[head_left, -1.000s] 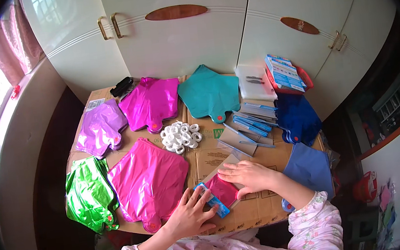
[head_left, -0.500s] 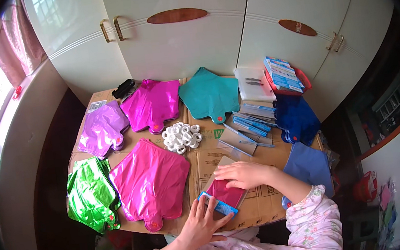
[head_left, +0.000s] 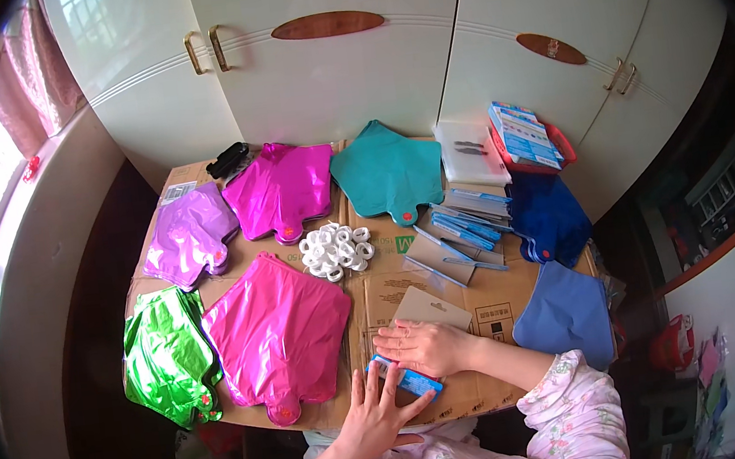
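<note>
A grey cardboard card [head_left: 431, 306] with a small hang slot lies at the front of the table, its near end covered by a blue printed strip [head_left: 419, 387]. My left hand [head_left: 371, 417] rests with spread fingers on the strip's left end. Flat over the middle of the card lies my right hand [head_left: 426, 347], fingers stretched out toward the left. The hand hides most of what is under it. Just left of the card is a stack of shiny pink star-shaped foil balloons [head_left: 280, 339].
Foil stars in green [head_left: 167, 357], lilac [head_left: 189, 232], magenta [head_left: 281, 189], teal [head_left: 388, 173], dark blue [head_left: 549, 218] and light blue [head_left: 563, 316] ring the table. White ribbon rolls [head_left: 334, 251] are heaped centrally. Folded cards [head_left: 467, 227], clear bags [head_left: 470, 154] and a red basket [head_left: 565, 145] stand right.
My right hand has slid nearer and left over the card, covering the pink foil that showed before. More of the card's grey far end is now bare. My left hand stays about where it was.
</note>
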Demonstrator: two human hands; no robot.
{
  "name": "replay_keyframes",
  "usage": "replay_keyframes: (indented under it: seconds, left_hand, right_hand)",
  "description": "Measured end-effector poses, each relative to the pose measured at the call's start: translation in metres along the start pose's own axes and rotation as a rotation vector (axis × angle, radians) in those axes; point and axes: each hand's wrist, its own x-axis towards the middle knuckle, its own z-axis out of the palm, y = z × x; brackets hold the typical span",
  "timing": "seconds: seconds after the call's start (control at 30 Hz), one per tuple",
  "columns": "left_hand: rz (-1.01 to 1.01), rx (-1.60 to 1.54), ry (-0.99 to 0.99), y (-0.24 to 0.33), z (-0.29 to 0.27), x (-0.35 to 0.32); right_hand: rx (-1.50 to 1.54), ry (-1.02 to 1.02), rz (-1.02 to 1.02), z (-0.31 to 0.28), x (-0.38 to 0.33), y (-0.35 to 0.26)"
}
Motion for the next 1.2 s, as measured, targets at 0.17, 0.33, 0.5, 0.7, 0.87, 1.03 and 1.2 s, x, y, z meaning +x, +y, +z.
replay_keyframes:
  seconds: [0.17, 0.33, 0.5, 0.7, 0.87, 1.03, 1.2]
  left_hand:
    - [0.0, -0.02, 0.002, 0.0, 0.0, 0.0]
    - [-0.006, 0.103, 0.032, 0.003, 0.009, 0.0]
    - [-0.062, 0.102, 0.099, 0.014, 0.004, 0.001]
    - [-0.132, -0.029, 0.198, 0.033, 0.015, 0.008]
    - [-0.096, 0.034, 0.176, 0.026, 0.017, 0.009]
    - [-0.09, -0.011, 0.18, 0.024, 0.016, 0.005]
    - [-0.078, -0.015, 0.199, 0.023, 0.021, 0.008]
  right_hand:
    - [0.0, -0.023, -0.038, -0.002, -0.001, 0.002]
    - [0.041, -0.02, -0.048, -0.011, 0.008, 0.005]
    - [0.048, 0.225, 0.248, -0.025, 0.072, 0.044]
    - [-0.174, 0.401, 0.465, -0.006, 0.119, 0.083]
    - [-0.151, 0.578, 0.397, -0.014, 0.115, 0.081]
    - [-0.054, 0.349, 0.461, -0.052, 0.062, 0.02]
    - [0.156, 0.15, 0.628, -0.036, -0.003, -0.006]
